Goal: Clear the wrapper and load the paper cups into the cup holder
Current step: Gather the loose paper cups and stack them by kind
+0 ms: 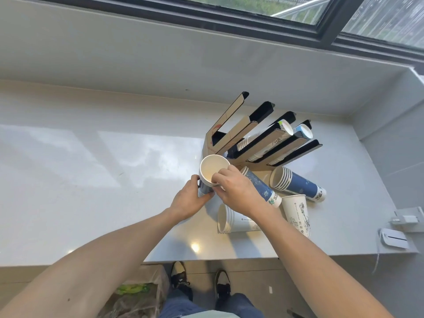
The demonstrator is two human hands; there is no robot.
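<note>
Two hands: a stack of paper cups [212, 173] is being gripped at frame centre.
Left hand [189, 200]: is being closed around the stack's side.
Right hand [236, 189]: fingertips are being pinched on the rim.
Cup holder [259, 138]: is being left standing just above, some slots holding cups.
Loose stacks [296, 183]: are being left lying on the counter [91, 168], lower right.

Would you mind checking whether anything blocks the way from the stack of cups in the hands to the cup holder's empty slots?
Nothing visible does. The stack of nested paper cups, held by the left hand and right hand, sits just before the black-and-cardboard slotted cup holder; its left slots look empty.
</note>
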